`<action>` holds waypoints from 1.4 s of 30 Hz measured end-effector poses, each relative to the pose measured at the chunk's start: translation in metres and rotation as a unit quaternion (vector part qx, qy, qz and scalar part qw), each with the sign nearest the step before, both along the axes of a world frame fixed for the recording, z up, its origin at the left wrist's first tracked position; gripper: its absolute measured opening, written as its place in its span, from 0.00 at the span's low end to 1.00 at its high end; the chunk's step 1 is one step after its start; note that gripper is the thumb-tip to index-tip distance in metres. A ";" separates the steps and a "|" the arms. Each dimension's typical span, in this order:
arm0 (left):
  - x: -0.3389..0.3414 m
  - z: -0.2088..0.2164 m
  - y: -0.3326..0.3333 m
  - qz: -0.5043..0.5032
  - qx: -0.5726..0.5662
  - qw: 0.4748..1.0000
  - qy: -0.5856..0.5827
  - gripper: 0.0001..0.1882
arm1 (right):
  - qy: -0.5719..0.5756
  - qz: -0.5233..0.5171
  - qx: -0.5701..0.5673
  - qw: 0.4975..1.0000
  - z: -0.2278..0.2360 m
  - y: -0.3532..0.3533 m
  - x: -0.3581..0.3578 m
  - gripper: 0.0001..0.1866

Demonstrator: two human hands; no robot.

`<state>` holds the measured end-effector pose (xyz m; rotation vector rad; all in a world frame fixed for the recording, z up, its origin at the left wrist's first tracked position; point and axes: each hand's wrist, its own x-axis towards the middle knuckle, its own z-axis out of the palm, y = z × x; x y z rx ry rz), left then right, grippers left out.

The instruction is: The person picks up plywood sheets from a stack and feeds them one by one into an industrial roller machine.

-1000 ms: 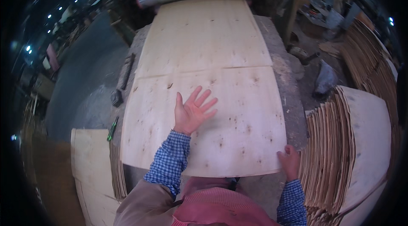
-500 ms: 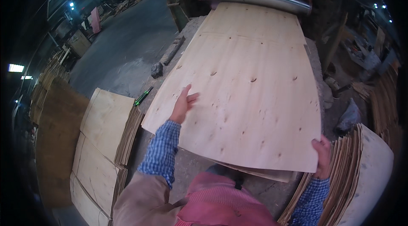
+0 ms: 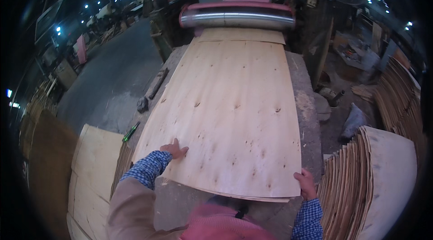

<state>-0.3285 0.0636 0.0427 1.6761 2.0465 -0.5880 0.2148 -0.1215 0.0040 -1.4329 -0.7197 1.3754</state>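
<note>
A large pale wood veneer sheet (image 3: 225, 118), dotted with dark knots, lies lengthwise before me on top of other sheets. At its near right corner my right hand (image 3: 306, 185) grips the edge, thumb on top and the other fingers partly hidden. My left hand (image 3: 175, 150) rests on the sheet's near left part, palm down, index finger and thumb stretched apart. Beyond the far edge, another veneer sheet (image 3: 243, 35) reaches toward a shiny metal roller (image 3: 239, 18) with pink ends.
Stacked veneer stands at my left (image 3: 97, 163) and upright sheets (image 3: 345, 186) at my right. A green-and-black tool (image 3: 131, 131) lies by the left stack. A dark bar (image 3: 156, 83) and a small block (image 3: 142, 104) sit along the table's left edge (image 3: 173, 62).
The veneer sheet has slid away from me toward the roller, and its near edge lies closer over the sheets below. My left hand has come to rest nearer its near edge. The view has shifted.
</note>
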 end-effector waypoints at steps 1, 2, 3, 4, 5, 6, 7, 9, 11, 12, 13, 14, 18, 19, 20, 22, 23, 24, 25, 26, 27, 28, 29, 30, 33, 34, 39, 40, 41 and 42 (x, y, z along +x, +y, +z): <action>0.003 -0.001 0.011 0.013 -0.002 1.000 0.003 0.49 | -0.002 -0.005 -0.002 1.000 -0.001 0.000 -0.001 0.17; 0.005 -0.001 0.021 -0.001 0.022 1.000 0.006 0.49 | -0.003 -0.008 -0.004 1.000 -0.001 0.001 -0.002 0.17; 0.017 0.006 0.023 -0.015 0.041 0.999 0.005 0.49 | -0.007 -0.005 -0.006 1.000 0.000 -0.001 0.000 0.19; 0.028 0.010 0.021 -0.023 0.058 0.998 0.004 0.49 | -0.005 -0.011 -0.011 1.000 0.003 -0.001 -0.001 0.19; 0.039 0.009 0.018 -0.039 0.066 0.997 -0.005 0.49 | -0.003 -0.016 -0.014 1.000 0.006 0.000 -0.003 0.20; 0.048 0.007 0.009 -0.051 0.072 0.996 -0.012 0.49 | 0.000 -0.016 -0.020 1.000 0.008 0.001 -0.004 0.20; 0.058 0.005 -0.002 -0.064 0.076 0.995 -0.018 0.49 | 0.003 -0.013 -0.005 1.000 0.008 0.000 -0.004 0.20; 0.076 0.006 -0.045 -0.144 0.098 0.984 -0.037 0.46 | 0.012 -0.007 0.026 1.000 0.008 0.003 -0.005 0.20; 0.064 -0.020 -0.083 -0.233 0.146 0.949 -0.155 0.40 | 0.017 0.020 0.032 0.999 0.016 0.007 -0.014 0.21; 0.050 -0.041 -0.098 -0.281 0.182 0.904 -0.265 0.35 | 0.019 0.031 0.037 0.999 0.024 0.009 -0.018 0.22; 0.050 -0.032 -0.113 -0.155 0.134 0.911 -0.357 0.33 | 0.007 0.035 0.039 0.999 0.035 0.012 -0.021 0.23; 0.049 -0.014 -0.133 -0.024 0.083 0.895 -0.437 0.30 | -0.003 0.040 0.042 0.998 0.049 0.014 -0.027 0.24; 0.013 -0.036 -0.222 0.466 -0.180 0.603 -0.621 0.33 | 0.024 0.051 0.016 0.998 0.105 -0.007 -0.028 0.27; 0.019 -0.031 -0.230 0.463 -0.135 0.525 -0.701 0.34 | 0.079 0.029 0.054 0.995 0.115 -0.019 -0.029 0.27; 0.029 -0.020 -0.239 0.457 -0.089 0.436 -0.770 0.34 | 0.108 0.013 0.067 0.992 0.123 -0.022 -0.028 0.28; 0.043 -0.007 -0.221 0.445 -0.032 0.289 -0.847 0.29 | 0.164 -0.018 0.088 0.982 0.134 -0.026 -0.024 0.29; 0.049 -0.013 -0.203 0.467 0.018 0.288 -0.836 0.27 | 0.118 -0.056 0.038 0.991 0.140 -0.014 -0.024 0.26; 0.055 -0.018 -0.185 0.491 0.063 0.287 -0.820 0.25 | 0.047 -0.050 0.035 0.997 0.133 0.001 -0.014 0.24; 0.060 -0.018 -0.157 0.518 0.070 0.276 -0.807 0.19 | -0.024 -0.044 0.033 0.998 0.113 0.024 0.002 0.22; 0.065 -0.010 -0.128 0.509 0.070 0.297 -0.805 0.17 | -0.091 -0.038 0.032 0.995 0.088 0.045 0.014 0.21; 0.072 -0.006 -0.102 0.501 0.068 0.318 -0.802 0.16 | -0.226 -0.086 0.043 0.969 0.060 0.063 0.024 0.19; 0.074 -0.013 -0.077 0.521 0.064 0.347 -0.777 0.14 | -0.354 -0.128 0.050 0.925 0.038 0.076 0.028 0.17; 0.078 -0.017 -0.055 0.515 0.079 0.357 -0.776 0.14 | -0.389 -0.149 0.081 0.906 0.031 0.081 0.016 0.18; 0.079 -0.027 -0.032 0.514 0.094 0.351 -0.777 0.14 | -0.453 -0.137 0.107 0.874 0.024 0.074 -0.004 0.20; 0.088 -0.046 0.034 0.509 0.116 0.395 -0.756 0.10 | -0.606 0.024 0.060 0.793 -0.001 0.025 -0.062 0.26; 0.092 -0.049 0.055 0.520 0.110 0.380 -0.757 0.10 | -0.623 0.005 0.061 0.779 -0.008 0.013 -0.073 0.28; 0.089 -0.082 0.175 0.473 0.118 0.485 -0.726 0.11 | -0.619 -0.036 0.011 0.784 -0.022 -0.013 -0.085 0.33; 0.090 -0.081 0.201 0.484 0.089 0.448 -0.747 0.12 | -0.618 -0.037 0.010 0.786 -0.023 -0.011 -0.083 0.33; 0.094 -0.075 0.221 0.497 0.082 0.421 -0.754 0.13 | -0.599 -0.044 -0.011 0.800 -0.024 -0.007 -0.081 0.34; 0.094 -0.072 0.232 0.453 0.063 0.503 -0.733 0.17 | -0.583 -0.048 -0.036 0.810 -0.020 -0.004 -0.079 0.34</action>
